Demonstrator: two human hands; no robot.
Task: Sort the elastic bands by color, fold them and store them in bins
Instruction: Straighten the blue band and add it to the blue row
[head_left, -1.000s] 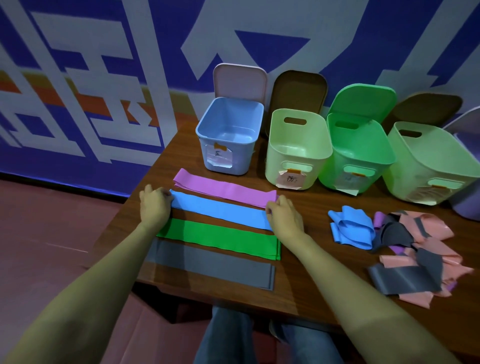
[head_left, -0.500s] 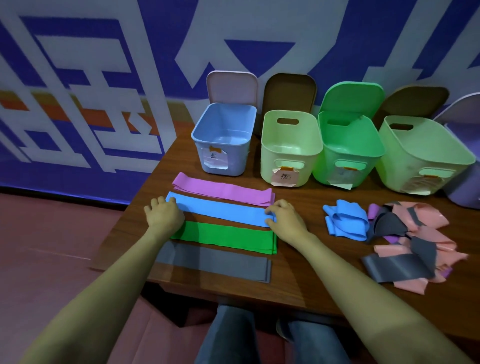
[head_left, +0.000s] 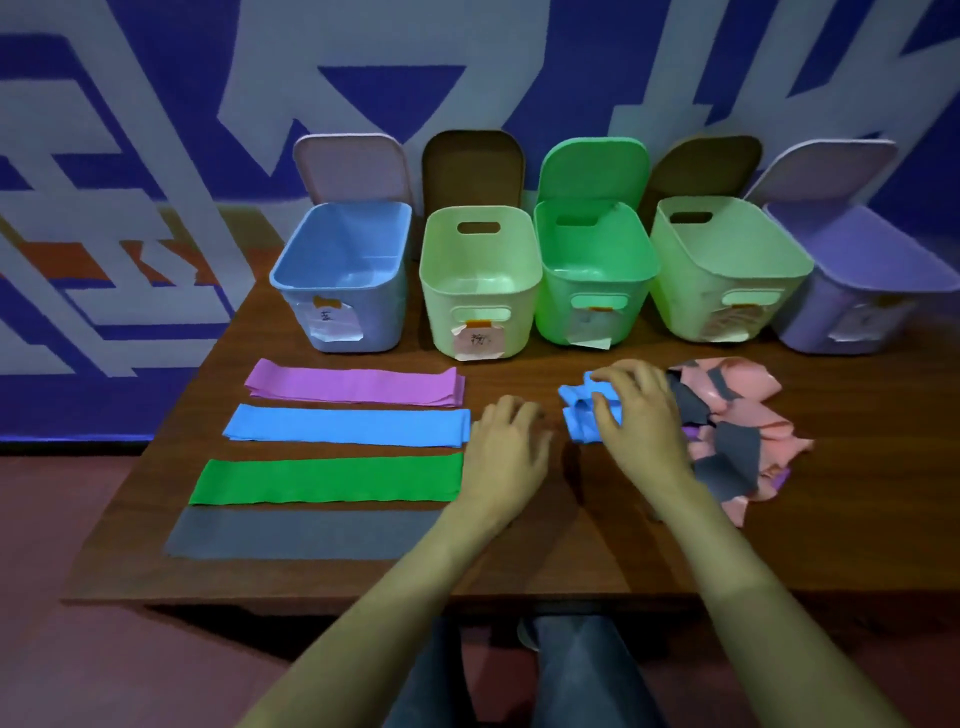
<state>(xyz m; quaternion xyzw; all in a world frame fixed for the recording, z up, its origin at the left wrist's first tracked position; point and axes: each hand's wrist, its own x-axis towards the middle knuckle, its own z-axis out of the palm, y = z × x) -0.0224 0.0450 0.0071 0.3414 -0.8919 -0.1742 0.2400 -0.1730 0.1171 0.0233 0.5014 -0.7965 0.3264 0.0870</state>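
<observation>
Our right hand (head_left: 636, 415) was down on the crumpled blue band (head_left: 582, 415), fingers curled over its top, thumb tucked at its near side. Whether the band was actually pinched we couldn't tell, since the hand covered most of it. Our left hand (head_left: 506, 441) lay palm-down on bare wood just beside it, fingers loose and spread, gripping nothing.

That blue band sat at the left end of the unsorted heap (head_left: 737, 431), a tangle of pink, grey and a little purple toward the right edge of the desk (head_left: 519, 582). Over toward the left edge, four bands lay flat in a column: purple band (head_left: 353, 384) farthest back, then the flat blue band (head_left: 348, 426), the green band (head_left: 327, 480), and the grey band (head_left: 301, 535) nearest the front edge.

Along the back edge stood five open bins (lids propped up behind them): blue bin (head_left: 343, 275), two pale green, one brighter green, one purple, all looking empty from here.

We judged ourselves mid-sort, nothing folded or binned yet. The next move called for a firm pinch on the crumpled blue, lifting it clear of the grey strips touching it, then smoothing it with both hands onto its flat blue mate.
</observation>
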